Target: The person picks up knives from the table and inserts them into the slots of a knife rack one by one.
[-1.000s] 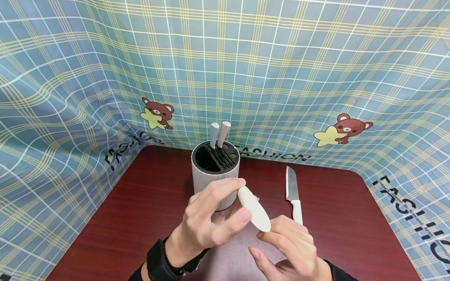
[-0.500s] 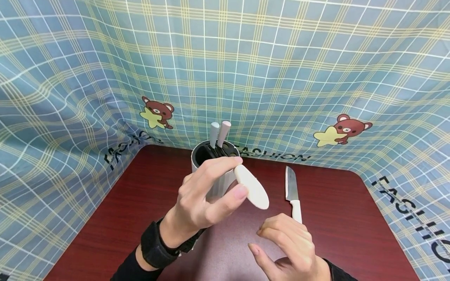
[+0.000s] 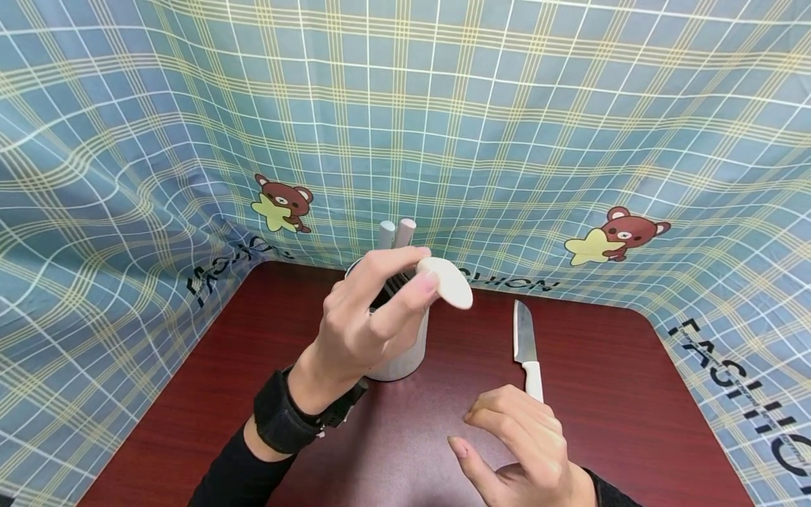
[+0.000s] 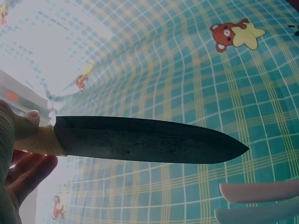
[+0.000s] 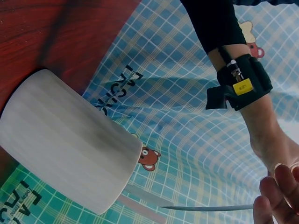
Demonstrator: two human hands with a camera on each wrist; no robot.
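Pinched between my left thumb and fingers is the white handle of a kitchen knife (image 3: 451, 285), held up in front of the knife block (image 3: 405, 355). My left hand (image 3: 355, 324) partly covers the block's dark slotted top in the head view. The left wrist view shows the whole dark blade (image 4: 145, 140) in the air, level, its tip pointing right towards a pink handle (image 4: 261, 191) and a light blue handle (image 4: 257, 214) standing in the block. Low over the table's front, my right hand (image 3: 522, 447) holds nothing, its fingers loosely bent and thumb apart.
A second knife with a white handle (image 3: 534, 380) lies on the red-brown table (image 3: 602, 394), right of the block, blade pointing away; its handle end is just beyond my right hand. A checked cloth (image 3: 494, 141) with printed bears surrounds the back and sides.
My left hand has carried the knife up and away from my right hand, towards the block, and its handle has tilted. The right hand has stayed almost still.
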